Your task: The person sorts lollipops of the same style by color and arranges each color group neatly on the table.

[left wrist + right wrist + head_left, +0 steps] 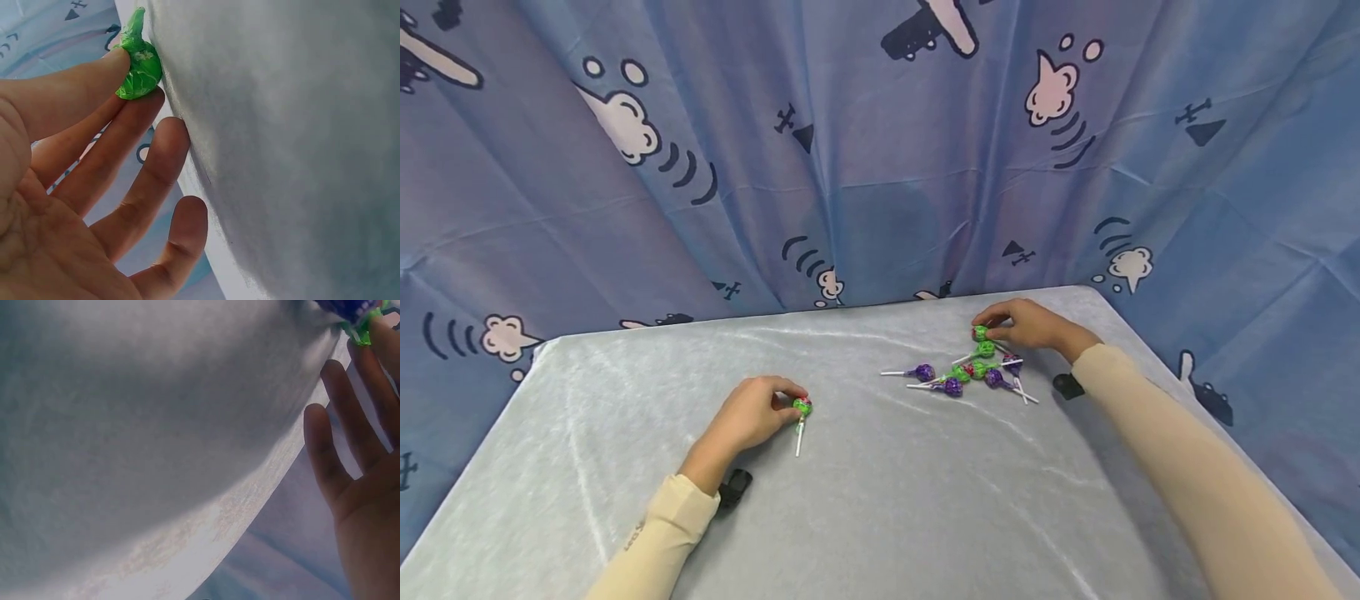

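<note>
One green lollipop (802,407) is pinched in your left hand (756,414), a second green lollipop (981,332) in your right hand (1028,323), other fingers apart. Beside your right hand, purple and green lollipops (979,369) lie clustered on the worktop (880,517).

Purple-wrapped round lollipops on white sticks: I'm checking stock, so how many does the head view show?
4: the leftmost purple lollipop; a second one right of it, lower in view; a third and a fourth close together, farther right. More may be hidden.
</note>
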A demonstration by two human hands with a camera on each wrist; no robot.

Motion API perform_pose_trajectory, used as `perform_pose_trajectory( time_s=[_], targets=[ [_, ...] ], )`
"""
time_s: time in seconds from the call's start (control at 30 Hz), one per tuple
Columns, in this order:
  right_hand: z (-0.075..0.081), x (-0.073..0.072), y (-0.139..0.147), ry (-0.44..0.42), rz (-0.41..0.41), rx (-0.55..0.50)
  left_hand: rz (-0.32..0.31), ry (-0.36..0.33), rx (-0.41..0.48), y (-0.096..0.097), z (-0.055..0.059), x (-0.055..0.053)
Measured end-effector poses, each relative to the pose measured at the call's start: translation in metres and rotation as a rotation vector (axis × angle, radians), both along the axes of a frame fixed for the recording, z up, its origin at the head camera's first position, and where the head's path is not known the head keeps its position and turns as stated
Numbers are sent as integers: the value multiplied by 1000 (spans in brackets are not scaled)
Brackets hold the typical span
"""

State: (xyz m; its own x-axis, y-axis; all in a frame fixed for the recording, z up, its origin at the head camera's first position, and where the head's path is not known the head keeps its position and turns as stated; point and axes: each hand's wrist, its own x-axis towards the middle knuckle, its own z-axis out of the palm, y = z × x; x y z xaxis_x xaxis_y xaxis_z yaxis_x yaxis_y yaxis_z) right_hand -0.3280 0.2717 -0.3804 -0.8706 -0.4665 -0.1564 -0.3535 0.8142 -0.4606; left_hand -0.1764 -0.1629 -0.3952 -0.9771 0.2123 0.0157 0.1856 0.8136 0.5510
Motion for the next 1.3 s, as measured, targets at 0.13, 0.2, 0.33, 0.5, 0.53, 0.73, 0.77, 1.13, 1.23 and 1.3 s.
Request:
perform_pose_trajectory(
  time_s=[0.13, 0.2, 0.33, 0.5, 0.53, 0.73, 0.77, 1.13, 1.23, 1.3],
  targets=[
    [0, 0, 3, -26, 25, -30, 7, -11, -3, 1, 0, 1],
    [0, 0, 4, -33, 42, -41, 6, -10, -3, 1, 0, 1],
    [-1, -1, 6, -44, 66, -50, 10, -9, -1, 0, 0, 0],
    [-1, -2, 6, -51, 95, -43, 1, -8, -2, -1, -1, 0],
    [0, -2, 6, -54, 95, -39, -1, -8, -2, -1, -1, -1],
    [1, -3, 4, -84, 77, -22, 4, -13, -5, -1, 0, -1],
    [1, -3, 4, -83, 83, -21, 6, -16, -5, -1, 0, -1],
    [4, -4, -1, -91, 106, -24, 19, -32, -4, 0, 2, -1],
    [4, -4, -1, -84, 109, -33, 20, -32, -8, 0, 2, -1],
    [2, -5, 0, -75, 106, -37, 20, -35, -10, 0, 2, -1]
  ],
)
